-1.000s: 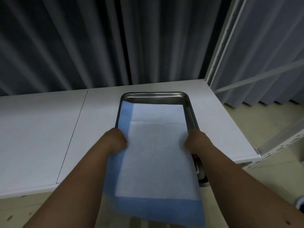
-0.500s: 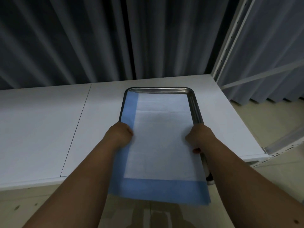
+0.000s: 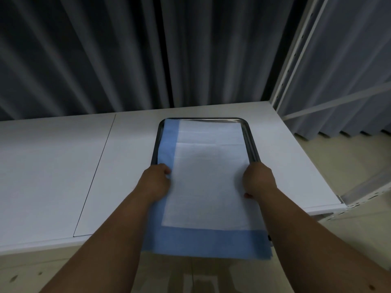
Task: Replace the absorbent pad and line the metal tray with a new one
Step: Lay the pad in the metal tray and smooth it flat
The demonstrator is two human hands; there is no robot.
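Note:
A white absorbent pad (image 3: 208,178) with a blue border lies lengthwise over the metal tray (image 3: 251,142) on the white table. Its far edge reaches the tray's far rim; its near blue end hangs past the table's front edge. My left hand (image 3: 155,180) grips the pad's left side, fingers closed on it. My right hand (image 3: 257,179) grips the right side, next to the tray's right rim. The near half of the tray is hidden under the pad and my hands.
The white table (image 3: 63,166) has a seam left of the tray and ends just right of it. A white metal shelf frame (image 3: 296,51) rises at the right. Dark pleated curtains (image 3: 127,53) hang behind the table.
Both hands have slid the pad away from me along the tray, so its far edge now reaches the far rim and less of it overhangs the table's front.

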